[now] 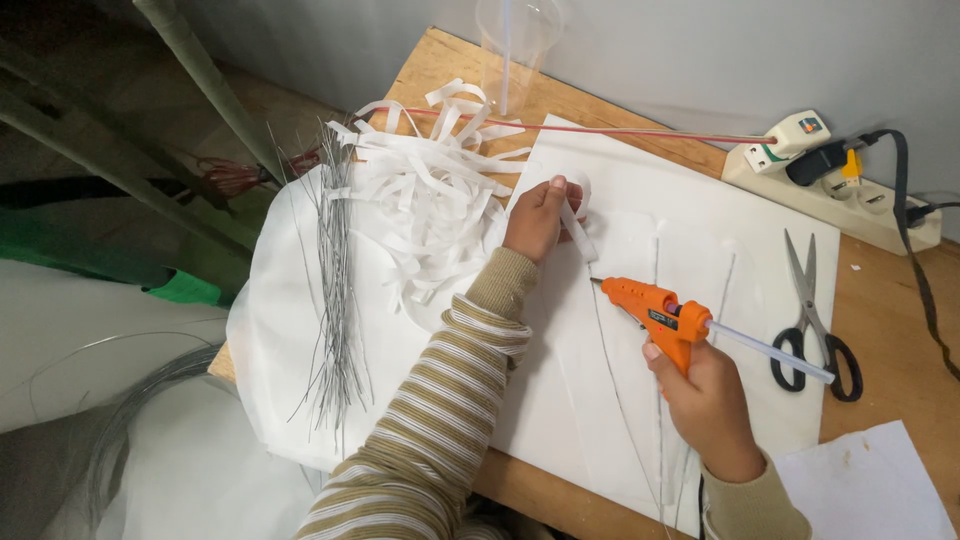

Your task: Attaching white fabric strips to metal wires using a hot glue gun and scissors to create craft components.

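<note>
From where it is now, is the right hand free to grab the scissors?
Probably not as it stands: the right hand is gripping the orange glue gun. The scissors lie just beside it on the white sheet, with nothing between them.

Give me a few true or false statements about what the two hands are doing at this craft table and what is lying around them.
1. The right hand holds an orange plastic hot glue gun. True.
2. The left hand grips the black-handled metal scissors. False: the scissors lie untouched on the wooden table; the left hand pinches a white paper strip.
3. A heap of white paper strips lies beside the left hand. True.
4. The bundle of thin grey wires rests to the right of the scissors. False: it lies far left, on white fabric.
5. A clear plastic cup stands at the table's far edge. True.
</note>
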